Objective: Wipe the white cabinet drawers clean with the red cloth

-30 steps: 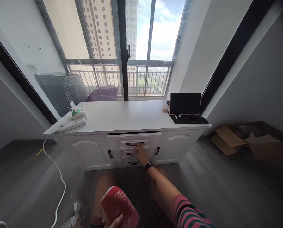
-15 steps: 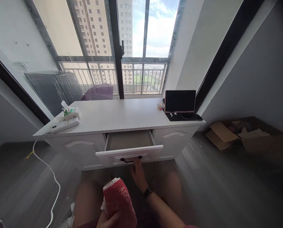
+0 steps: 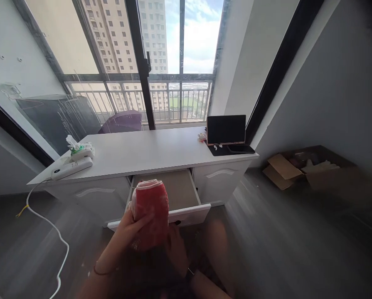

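My left hand [image 3: 128, 230] is closed around a folded red cloth [image 3: 150, 209] and holds it up in front of the open top drawer [image 3: 181, 191] of a white cabinet [image 3: 161, 151]. The drawer's inside looks bare. My right hand [image 3: 176, 249] is just below the drawer front, by its dark handle, partly hidden behind the cloth; its fingers are not clear. My knees show below.
On the cabinet top lie a white power strip [image 3: 71, 168] with a cord trailing to the floor, a pack of wipes [image 3: 80, 148] and a tablet [image 3: 226, 130] on a dark mat. An open cardboard box [image 3: 301, 168] sits on the floor at right.
The top drawer was pulled fully out by my right hand. My left hand lifted the red cloth from my lap up to the drawer. The view shifted right.
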A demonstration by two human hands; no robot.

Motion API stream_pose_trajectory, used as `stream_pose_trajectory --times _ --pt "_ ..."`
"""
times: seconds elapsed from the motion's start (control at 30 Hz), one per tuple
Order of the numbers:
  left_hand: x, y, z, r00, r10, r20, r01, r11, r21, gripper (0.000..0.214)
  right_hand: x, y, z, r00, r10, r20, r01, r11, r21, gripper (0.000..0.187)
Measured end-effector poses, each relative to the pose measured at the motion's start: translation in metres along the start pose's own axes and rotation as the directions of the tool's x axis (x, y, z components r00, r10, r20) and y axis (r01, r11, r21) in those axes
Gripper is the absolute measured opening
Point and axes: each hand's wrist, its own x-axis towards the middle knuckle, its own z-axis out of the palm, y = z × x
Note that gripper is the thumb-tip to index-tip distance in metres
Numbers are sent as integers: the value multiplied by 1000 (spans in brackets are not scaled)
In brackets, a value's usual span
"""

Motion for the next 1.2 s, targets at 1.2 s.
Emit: stream_pose_trajectory --times 1.2 --pt "296 -157 90 511 -57 858 -808 309 502 73 -20 39 15 994 -106 -36 95 968 -233 57"
